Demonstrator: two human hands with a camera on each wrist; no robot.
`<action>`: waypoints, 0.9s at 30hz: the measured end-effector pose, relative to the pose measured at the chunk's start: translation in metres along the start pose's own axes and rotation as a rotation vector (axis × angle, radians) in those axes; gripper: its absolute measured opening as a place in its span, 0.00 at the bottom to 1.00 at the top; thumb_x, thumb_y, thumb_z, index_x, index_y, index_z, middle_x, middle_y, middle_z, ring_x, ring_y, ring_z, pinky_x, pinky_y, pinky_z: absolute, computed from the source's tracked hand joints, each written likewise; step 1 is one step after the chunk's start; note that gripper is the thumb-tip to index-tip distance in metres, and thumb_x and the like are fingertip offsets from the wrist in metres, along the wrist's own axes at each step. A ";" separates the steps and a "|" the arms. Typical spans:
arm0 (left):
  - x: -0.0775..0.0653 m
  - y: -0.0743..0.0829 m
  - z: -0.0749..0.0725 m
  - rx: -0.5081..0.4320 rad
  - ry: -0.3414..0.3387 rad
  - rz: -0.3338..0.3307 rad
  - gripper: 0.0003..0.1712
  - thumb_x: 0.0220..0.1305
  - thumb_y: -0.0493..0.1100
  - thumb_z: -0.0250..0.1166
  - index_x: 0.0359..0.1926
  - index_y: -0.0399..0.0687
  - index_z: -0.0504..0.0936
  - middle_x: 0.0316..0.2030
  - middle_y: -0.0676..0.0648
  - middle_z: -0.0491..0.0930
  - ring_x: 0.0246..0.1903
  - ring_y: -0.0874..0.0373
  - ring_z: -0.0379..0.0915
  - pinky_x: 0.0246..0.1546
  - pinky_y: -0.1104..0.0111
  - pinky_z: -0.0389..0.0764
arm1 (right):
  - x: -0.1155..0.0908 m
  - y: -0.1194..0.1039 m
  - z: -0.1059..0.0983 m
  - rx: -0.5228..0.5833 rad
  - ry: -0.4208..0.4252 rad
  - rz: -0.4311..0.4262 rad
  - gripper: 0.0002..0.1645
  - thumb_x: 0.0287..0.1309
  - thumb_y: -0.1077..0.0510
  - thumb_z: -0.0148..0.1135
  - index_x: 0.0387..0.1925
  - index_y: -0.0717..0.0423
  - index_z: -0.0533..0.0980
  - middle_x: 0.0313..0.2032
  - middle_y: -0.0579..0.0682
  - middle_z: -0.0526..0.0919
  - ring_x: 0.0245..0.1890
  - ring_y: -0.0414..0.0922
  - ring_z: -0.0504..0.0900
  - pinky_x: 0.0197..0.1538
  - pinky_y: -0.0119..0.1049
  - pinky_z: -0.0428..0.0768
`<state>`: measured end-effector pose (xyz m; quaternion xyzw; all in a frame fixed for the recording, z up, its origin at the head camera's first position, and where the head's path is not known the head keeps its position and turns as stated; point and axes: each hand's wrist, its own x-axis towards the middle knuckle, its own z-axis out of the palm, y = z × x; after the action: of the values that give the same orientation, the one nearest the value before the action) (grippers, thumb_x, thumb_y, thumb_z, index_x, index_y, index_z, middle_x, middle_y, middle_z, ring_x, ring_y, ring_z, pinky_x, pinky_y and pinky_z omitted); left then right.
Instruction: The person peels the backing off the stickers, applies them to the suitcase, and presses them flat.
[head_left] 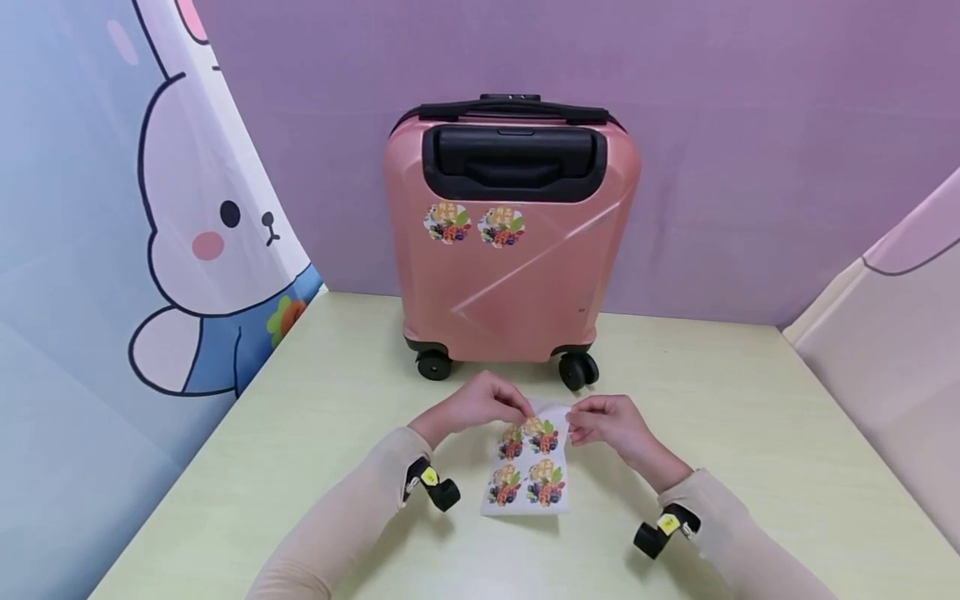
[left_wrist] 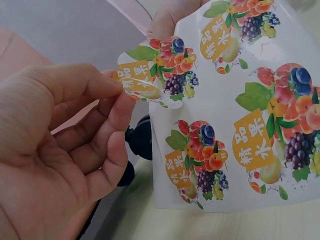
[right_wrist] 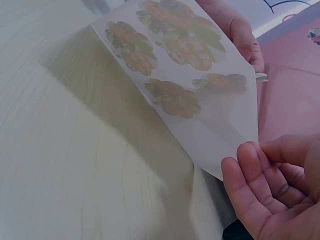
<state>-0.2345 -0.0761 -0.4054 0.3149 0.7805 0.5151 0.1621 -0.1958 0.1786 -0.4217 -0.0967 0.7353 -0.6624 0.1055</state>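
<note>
My left hand [head_left: 491,404] pinches the edge of a round fruit sticker [left_wrist: 167,70] between thumb and index finger. In the left wrist view this sticker overlaps the white sticker sheet [left_wrist: 200,92], and several other fruit stickers with yellow labels lie on it. My right hand [head_left: 607,423] grips the sheet's upper right corner between thumb and fingers. The sheet is tilted up off the table, and the right wrist view shows its pale back [right_wrist: 220,120] with the prints showing through. Behind the hands stands a pink suitcase [head_left: 517,292], two fruit stickers [head_left: 501,227] side by side on its front.
The suitcase rests upright on black wheels [head_left: 433,365] on a pale wooden table [head_left: 712,392]. A purple cloth [head_left: 750,167] hangs behind it. At the left is a cloth printed with a cartoon rabbit [head_left: 202,192]. Both wrists wear small black cameras [head_left: 442,493].
</note>
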 end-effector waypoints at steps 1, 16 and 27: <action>0.000 0.000 0.000 -0.005 -0.002 -0.003 0.07 0.60 0.30 0.68 0.39 0.36 0.89 0.35 0.48 0.87 0.33 0.65 0.78 0.38 0.73 0.80 | 0.000 0.000 0.000 -0.001 -0.002 0.001 0.15 0.61 0.70 0.61 0.41 0.85 0.74 0.26 0.53 0.85 0.24 0.42 0.85 0.36 0.40 0.86; -0.004 -0.006 -0.006 -0.120 -0.050 -0.018 0.08 0.58 0.28 0.67 0.39 0.29 0.87 0.32 0.46 0.86 0.29 0.61 0.78 0.38 0.63 0.83 | 0.001 0.005 -0.001 -0.021 0.035 0.028 0.13 0.61 0.70 0.61 0.40 0.83 0.76 0.26 0.54 0.85 0.24 0.42 0.84 0.36 0.41 0.86; -0.007 -0.003 -0.010 -0.142 -0.053 -0.040 0.09 0.58 0.30 0.67 0.40 0.29 0.86 0.33 0.46 0.87 0.31 0.59 0.80 0.38 0.66 0.82 | 0.002 0.009 -0.007 -0.042 0.043 0.064 0.12 0.61 0.70 0.62 0.40 0.81 0.77 0.26 0.57 0.85 0.25 0.43 0.85 0.35 0.40 0.86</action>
<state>-0.2360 -0.0879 -0.4042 0.3004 0.7436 0.5574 0.2150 -0.1993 0.1855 -0.4305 -0.0610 0.7537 -0.6453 0.1087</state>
